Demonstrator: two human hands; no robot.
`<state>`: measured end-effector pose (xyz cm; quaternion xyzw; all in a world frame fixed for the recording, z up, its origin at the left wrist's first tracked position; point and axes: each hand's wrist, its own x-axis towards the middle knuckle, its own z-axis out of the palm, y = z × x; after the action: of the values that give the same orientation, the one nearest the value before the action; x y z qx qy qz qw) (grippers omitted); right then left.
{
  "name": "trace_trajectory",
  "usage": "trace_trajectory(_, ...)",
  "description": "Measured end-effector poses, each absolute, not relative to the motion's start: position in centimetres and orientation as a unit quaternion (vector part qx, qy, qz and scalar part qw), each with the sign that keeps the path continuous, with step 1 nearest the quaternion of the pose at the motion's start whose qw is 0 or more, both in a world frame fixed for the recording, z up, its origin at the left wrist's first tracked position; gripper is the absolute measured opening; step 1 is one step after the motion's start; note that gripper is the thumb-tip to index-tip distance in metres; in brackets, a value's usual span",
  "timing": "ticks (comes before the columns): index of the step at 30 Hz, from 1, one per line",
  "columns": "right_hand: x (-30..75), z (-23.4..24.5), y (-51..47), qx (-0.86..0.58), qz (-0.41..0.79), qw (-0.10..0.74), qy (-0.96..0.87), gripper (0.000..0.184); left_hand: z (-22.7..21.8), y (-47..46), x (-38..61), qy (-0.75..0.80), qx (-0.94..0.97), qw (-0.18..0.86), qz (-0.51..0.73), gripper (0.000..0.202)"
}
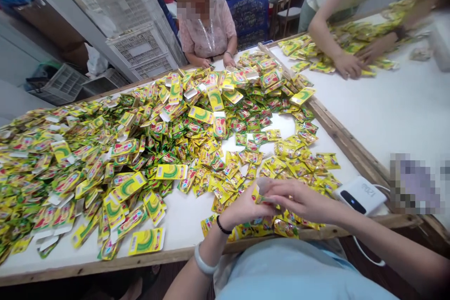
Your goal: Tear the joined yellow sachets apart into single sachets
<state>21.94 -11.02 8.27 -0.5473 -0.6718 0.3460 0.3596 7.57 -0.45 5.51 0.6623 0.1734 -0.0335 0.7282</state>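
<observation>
My left hand (242, 208) and my right hand (298, 199) meet just above the near edge of the white table (190, 218). Both pinch a small yellow-green sachet (260, 198) between their fingertips. A black band and a pale bangle circle my left wrist. Under my hands lies a small heap of sachets (281, 227). A huge pile of yellow and green sachets (123, 150) covers the table to the left and ahead, with some larger yellow packets (146, 240) mixed in.
A white power bank (360, 194) with a cable lies at my right by the wooden rim. A seated person (207, 28) sorts at the far side. Another person's hands (351, 63) work sachets on the neighbouring table at right. Crates stand behind.
</observation>
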Motion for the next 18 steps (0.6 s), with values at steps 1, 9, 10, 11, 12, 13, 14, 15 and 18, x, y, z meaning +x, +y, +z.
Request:
trace_trajectory(1, 21.9, 8.2, -11.4, -0.55, 0.347, 0.35, -0.675, 0.022, 5.4, -0.6, 7.9, 0.161, 0.671, 0.723, -0.018, 0.048)
trace_trajectory(9, 33.6, 7.6, -13.2, -0.835, -0.135, 0.246, -0.474, 0.026, 3.9, 6.4, 6.4, 0.435, 0.844, 0.244, 0.2, 0.048)
trace_trajectory(10, 35.2, 7.5, -12.8, -0.851, -0.177, 0.227, -0.438, 0.031, 3.4, 7.8, 5.9, 0.489, 0.835, 0.169, 0.185, 0.052)
trace_trajectory(11, 36.3, 7.2, -12.0, -0.856, -0.189, 0.216, -0.43, 0.035, 2.8, 9.1, 5.5, 0.527, 0.827, 0.123, 0.156, 0.055)
trace_trajectory(12, 36.9, 6.6, -10.9, -0.854, -0.172, 0.208, -0.445, 0.04, 2.2, 10.1, 5.3, 0.545, 0.823, 0.103, 0.125, 0.057)
trace_trajectory(13, 37.1, 5.9, -9.7, -0.844, -0.133, 0.199, -0.48, 0.044, 1.5, 10.8, 5.1, 0.546, 0.825, 0.105, 0.103, 0.058)
trace_trajectory(14, 36.9, 5.1, -8.2, -0.832, -0.083, 0.186, -0.516, 0.048, 1.0, 11.2, 5.1, 0.534, 0.831, 0.121, 0.094, 0.057)
trace_trajectory(15, 36.4, 4.1, -6.8, -0.819, -0.038, 0.169, -0.546, 0.052, 0.5, 11.3, 5.1, 0.517, 0.837, 0.145, 0.103, 0.055)
trace_trajectory(18, 34.7, 1.8, -3.3, -0.801, 0.027, 0.138, -0.583, 0.041, -0.3, 11.1, 5.0, 0.48, 0.813, 0.256, 0.208, 0.052)
